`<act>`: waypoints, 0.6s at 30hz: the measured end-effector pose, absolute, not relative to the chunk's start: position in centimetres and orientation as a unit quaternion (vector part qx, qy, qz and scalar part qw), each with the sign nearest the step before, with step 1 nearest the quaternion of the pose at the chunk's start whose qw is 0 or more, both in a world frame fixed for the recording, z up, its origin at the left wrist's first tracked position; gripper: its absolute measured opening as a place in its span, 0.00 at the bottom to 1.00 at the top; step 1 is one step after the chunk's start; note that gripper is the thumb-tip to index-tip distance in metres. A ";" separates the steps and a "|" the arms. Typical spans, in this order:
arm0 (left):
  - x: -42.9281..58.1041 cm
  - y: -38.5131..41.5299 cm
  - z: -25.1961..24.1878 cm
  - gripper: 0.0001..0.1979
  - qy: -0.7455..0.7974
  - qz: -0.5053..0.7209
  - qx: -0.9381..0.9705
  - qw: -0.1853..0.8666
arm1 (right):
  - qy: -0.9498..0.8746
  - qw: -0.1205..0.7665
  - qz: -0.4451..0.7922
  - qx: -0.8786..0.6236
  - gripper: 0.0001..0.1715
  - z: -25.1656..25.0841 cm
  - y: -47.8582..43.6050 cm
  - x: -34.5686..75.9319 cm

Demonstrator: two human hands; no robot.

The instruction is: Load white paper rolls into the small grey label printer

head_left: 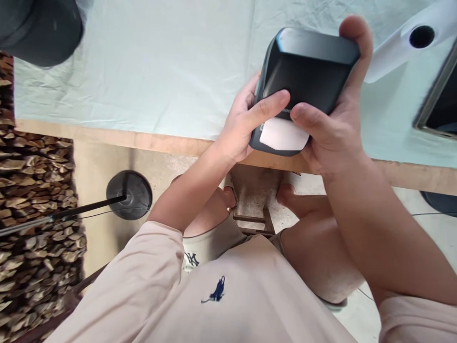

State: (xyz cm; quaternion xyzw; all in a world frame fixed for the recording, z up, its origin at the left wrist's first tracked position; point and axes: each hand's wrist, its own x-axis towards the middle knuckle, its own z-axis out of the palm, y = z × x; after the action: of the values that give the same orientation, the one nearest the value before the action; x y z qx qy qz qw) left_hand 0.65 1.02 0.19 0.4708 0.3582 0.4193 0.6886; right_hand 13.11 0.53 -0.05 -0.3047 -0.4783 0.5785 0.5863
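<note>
Both hands hold a black, rounded, box-shaped device (307,78) that looks like a portable label printer, tilted above the near edge of the table. A white piece of paper or label (283,133) shows at its lower end. My left hand (246,114) grips its left side, the thumb lying on the dark face. My right hand (339,114) wraps around the right side, thumb on the face and a finger at the far top corner. Small lettering beside the thumbs is partly covered.
A pale green cloth (160,66) covers the wooden-edged table. At the right lie a white object with a black round spot (422,36) and a dark-screened device (442,95). A black object (43,31) stands far left. Below are a round stand base (129,194) and stacked firewood (39,190).
</note>
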 end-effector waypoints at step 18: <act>1.5 0.8 0.2 0.15 0.210 0.467 0.415 0.752 | -0.581 0.603 0.403 -0.370 0.41 -1.5 0.0 13.6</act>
State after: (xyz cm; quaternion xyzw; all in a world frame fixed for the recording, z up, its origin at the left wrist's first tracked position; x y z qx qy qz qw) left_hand 1.48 0.82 0.17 0.4146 0.2102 0.4671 0.7521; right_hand 13.64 0.05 -1.51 -0.3702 -0.5806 0.4026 0.6031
